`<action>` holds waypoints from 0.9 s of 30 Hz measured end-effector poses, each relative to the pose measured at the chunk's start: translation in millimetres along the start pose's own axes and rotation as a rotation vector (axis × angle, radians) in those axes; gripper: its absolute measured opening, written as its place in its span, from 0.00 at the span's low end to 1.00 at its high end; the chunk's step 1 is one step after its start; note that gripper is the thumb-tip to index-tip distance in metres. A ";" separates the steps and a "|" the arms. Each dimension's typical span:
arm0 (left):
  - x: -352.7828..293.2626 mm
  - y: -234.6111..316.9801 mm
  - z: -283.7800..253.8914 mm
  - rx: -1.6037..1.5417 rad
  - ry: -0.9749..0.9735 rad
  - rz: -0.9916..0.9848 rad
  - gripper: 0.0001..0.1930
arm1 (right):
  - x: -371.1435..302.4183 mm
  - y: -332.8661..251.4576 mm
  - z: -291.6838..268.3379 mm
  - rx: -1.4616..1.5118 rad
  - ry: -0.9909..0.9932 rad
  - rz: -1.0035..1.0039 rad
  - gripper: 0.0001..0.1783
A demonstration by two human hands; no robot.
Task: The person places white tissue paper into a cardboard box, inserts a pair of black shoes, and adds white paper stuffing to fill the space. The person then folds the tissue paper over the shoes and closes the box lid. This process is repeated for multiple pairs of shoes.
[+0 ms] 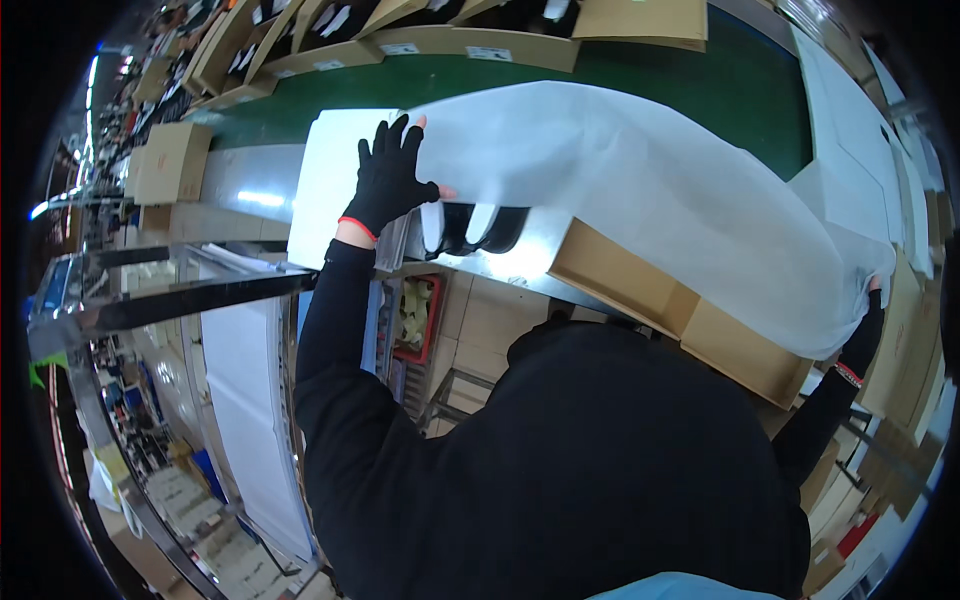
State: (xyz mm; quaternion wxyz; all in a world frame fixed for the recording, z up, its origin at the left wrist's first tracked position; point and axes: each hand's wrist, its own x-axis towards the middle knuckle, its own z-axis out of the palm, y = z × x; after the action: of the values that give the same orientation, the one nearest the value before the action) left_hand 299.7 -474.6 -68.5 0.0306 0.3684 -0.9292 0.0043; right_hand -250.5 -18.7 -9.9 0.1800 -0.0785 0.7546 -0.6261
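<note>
A long sheet of thin white tissue paper [620, 150] spans the bench from my left hand to my right. My left hand [393, 178], in a black glove with bare thumb and index tips, spreads its fingers at the sheet's left end, over a white stack of sheets [318, 190]. At the far right my right hand [874, 287] has its fingers closed on the paper's other end; they are partly hidden. Dark footwear with white inner parts [480, 228] pokes out below the sheet near my left hand. An open brown cardboard box [640, 283] sits at the near edge, partly under the paper.
Behind the paper runs a green conveyor belt [400, 85], with several open cartons [520, 42] of dark items along it. A metal frame [190, 305] stands at the left. Below the bench is a red crate [432, 325]. Flat cardboard [905, 310] stands at the right.
</note>
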 end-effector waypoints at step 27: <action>152.7 93.4 -52.2 -0.259 0.627 0.446 0.14 | 150.3 15.4 -305.7 -1.096 0.182 -0.642 0.26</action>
State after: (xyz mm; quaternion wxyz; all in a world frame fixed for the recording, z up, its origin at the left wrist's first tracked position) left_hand 127.6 -509.4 -5.9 0.3569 0.1318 -0.9248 0.0058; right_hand -500.7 213.0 -4.7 -0.1477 -0.3277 0.9163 -0.1765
